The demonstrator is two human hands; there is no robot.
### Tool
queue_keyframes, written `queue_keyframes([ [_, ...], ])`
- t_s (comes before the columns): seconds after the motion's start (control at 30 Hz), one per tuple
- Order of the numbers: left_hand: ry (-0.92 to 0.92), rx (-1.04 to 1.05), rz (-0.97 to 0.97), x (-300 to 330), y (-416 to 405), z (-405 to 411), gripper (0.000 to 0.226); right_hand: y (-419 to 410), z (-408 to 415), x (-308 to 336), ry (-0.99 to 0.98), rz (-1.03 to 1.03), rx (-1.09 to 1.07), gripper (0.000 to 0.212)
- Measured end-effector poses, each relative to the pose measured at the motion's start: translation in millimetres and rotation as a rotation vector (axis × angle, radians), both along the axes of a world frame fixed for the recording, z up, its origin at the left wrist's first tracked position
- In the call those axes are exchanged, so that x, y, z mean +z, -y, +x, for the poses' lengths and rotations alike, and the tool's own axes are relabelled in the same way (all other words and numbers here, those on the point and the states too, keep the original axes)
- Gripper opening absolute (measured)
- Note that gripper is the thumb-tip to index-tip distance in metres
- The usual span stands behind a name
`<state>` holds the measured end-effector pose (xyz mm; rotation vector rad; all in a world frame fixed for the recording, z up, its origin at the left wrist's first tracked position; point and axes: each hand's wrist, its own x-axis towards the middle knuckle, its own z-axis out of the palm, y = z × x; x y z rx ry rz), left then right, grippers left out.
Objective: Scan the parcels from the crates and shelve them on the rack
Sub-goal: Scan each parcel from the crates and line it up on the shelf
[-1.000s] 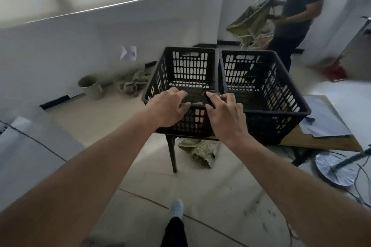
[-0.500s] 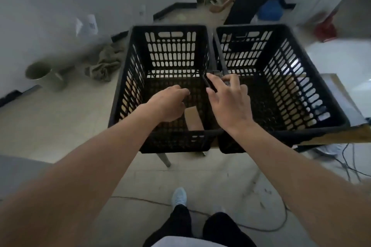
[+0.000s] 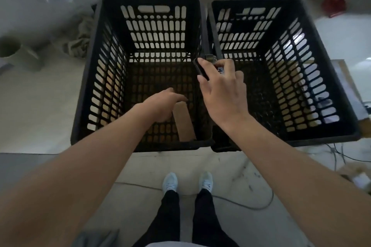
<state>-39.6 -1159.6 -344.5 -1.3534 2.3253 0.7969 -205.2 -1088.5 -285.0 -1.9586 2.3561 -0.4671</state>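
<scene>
Pale floor (image 3: 40, 106), perhaps concrete.

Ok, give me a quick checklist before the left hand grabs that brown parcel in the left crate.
1. Brown parcel visible in the left crate: ok.
2. Left hand inside the crate, beside the parcel: ok.
3. Left hand grips the parcel: not ok, fingers not around it.
4. Right hand holds the scanner: ok.
5. Parcel's barcode faces up: cannot tell.
6. Right crate holds more parcels: cannot tell.
</scene>
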Motion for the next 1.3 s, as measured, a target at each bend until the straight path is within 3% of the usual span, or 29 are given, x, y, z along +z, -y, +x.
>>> queue_keyframes([
  [0.17, 0.035, -0.042, 0.046, -23.5, 0.8, -7.3, 0.090, 1.0, -8.0, -8.8, -0.002, -0.002, -0.011, 0.048],
  [0.37, 0.103, -0.027, 0.078, -44.3, -2.2, -12.2, 0.083, -1.7, -10.0, -14.5, 0.004, -0.012, -0.016, 0.048],
  [0.5, 0.082, -0.052, -0.037, -49.4, 7.1, -10.9, 0.082, -3.4, -11.1, -14.2, 0.009, -0.010, -0.012, 0.048],
  [0.6, 0.045, -0.054, 0.019, -51.5, 13.3, -3.4, 0.083, -3.7, -11.8, -14.1, 0.016, -0.014, -0.011, 0.048],
  [0.67, -0.027, 0.012, 0.080, -52.3, 14.6, 2.5, 0.072, -3.6, -11.2, -14.1, 0.019, -0.020, -0.014, 0.048],
  [0.87, -0.243, 0.306, 0.120, -63.9, 16.4, 9.1, 0.013, -4.7, -7.1, -11.9, 0.027, -0.021, -0.014, 0.049],
  [0.97, -0.258, 0.385, 0.132, -68.5, 16.1, 7.3, 0.026, -5.7, -6.4, -11.6, 0.030, -0.017, -0.011, 0.049],
  [1.07, -0.277, 0.550, 0.202, -63.3, 20.3, 9.5, 0.081, -6.4, -5.1, -10.7, 0.030, -0.019, -0.010, 0.049],
  [1.1, -0.272, 0.589, 0.220, -59.5, 21.8, 10.9, 0.088, -6.6, -4.0, -10.0, 0.032, -0.020, -0.009, 0.049],
  [1.2, -0.280, 0.663, 0.288, -47.2, 30.5, 18.5, 0.062, -6.7, 0.8, -5.5, 0.037, -0.027, -0.008, 0.048],
  [1.3, -0.305, 0.666, 0.280, -22.9, 31.9, 24.5, 0.056, -5.5, 5.6, 1.4, 0.042, -0.022, -0.010, 0.049],
])
